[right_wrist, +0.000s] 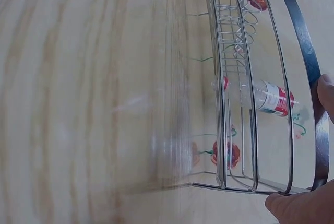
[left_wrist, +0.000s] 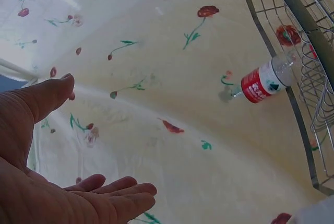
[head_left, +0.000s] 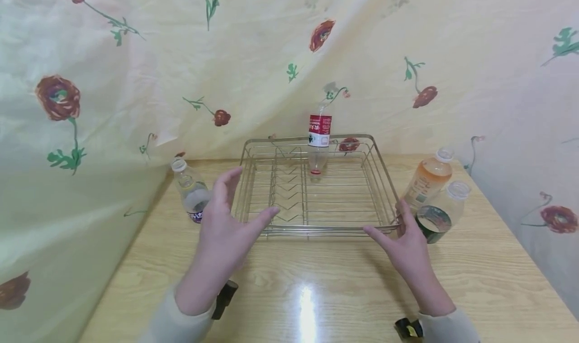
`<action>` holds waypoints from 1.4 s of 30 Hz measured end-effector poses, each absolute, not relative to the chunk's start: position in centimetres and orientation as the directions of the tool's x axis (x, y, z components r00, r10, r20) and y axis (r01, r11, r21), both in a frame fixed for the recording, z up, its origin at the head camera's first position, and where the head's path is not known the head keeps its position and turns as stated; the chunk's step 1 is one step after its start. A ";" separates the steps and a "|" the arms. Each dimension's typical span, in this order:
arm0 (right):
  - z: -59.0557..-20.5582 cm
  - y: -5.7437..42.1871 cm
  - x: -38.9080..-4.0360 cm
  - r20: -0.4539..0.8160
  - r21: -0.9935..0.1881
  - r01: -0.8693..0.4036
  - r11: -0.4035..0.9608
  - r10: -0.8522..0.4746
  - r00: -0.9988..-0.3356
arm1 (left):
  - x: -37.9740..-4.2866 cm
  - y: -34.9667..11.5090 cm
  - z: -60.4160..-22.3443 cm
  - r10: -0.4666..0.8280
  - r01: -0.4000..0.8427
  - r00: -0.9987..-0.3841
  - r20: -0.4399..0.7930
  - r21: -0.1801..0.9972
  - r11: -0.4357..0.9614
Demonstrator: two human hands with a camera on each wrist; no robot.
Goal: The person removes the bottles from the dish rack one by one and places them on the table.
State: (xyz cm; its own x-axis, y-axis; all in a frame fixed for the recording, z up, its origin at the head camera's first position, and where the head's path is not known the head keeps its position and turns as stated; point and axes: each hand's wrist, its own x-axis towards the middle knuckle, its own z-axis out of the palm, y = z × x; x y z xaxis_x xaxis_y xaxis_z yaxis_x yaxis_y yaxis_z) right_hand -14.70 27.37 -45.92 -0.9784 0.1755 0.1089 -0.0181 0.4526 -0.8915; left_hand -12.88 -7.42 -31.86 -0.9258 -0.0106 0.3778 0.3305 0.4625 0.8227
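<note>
A wire dish rack (head_left: 334, 228) sits on the table, its front rim facing me. Its front right corner is gripped by my right hand (head_left: 408, 247), thumb on the front rim and fingers by the right side; the right wrist view shows the rack (right_wrist: 254, 145) close up. My left hand (head_left: 221, 232) is held up near the front left corner, thumb and fingers spread, with nothing in it. In the left wrist view this hand (left_wrist: 68, 182) is apart from the rack. A clear plastic bottle with a red-and-white label (head_left: 319, 131) stands cap-down at the rack's back, in front of the rear rim.
Left of the rack stands a clear bottle (head_left: 192, 192). An orange-labelled bottle (head_left: 427, 180) and a dark-green-labelled bottle (head_left: 441, 215) are close beside my right hand. Flowered cloth (head_left: 271, 82) hangs behind the wooden table (head_left: 289, 282) and along both sides.
</note>
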 end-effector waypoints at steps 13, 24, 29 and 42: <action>-46.1 27.3 -14.6 0.110 -0.877 -0.012 0.480 0.175 -0.978 | -14.8 -5.1 -31.8 0.029 0.408 -0.901 0.432 0.825 0.391; -46.4 27.4 -14.7 0.142 -0.874 -0.033 0.484 0.191 -0.971 | -17.8 -2.9 -32.1 0.050 0.320 -0.944 0.327 0.863 0.390; -46.4 27.3 -14.8 0.148 -0.872 -0.038 0.489 0.188 -0.971 | -19.3 -2.0 -32.0 0.029 0.243 -0.967 0.254 0.880 0.407; -46.5 27.2 -14.8 0.140 -0.877 -0.034 0.480 0.188 -0.972 | -24.2 0.2 -32.3 0.057 0.153 -0.988 0.142 0.925 0.348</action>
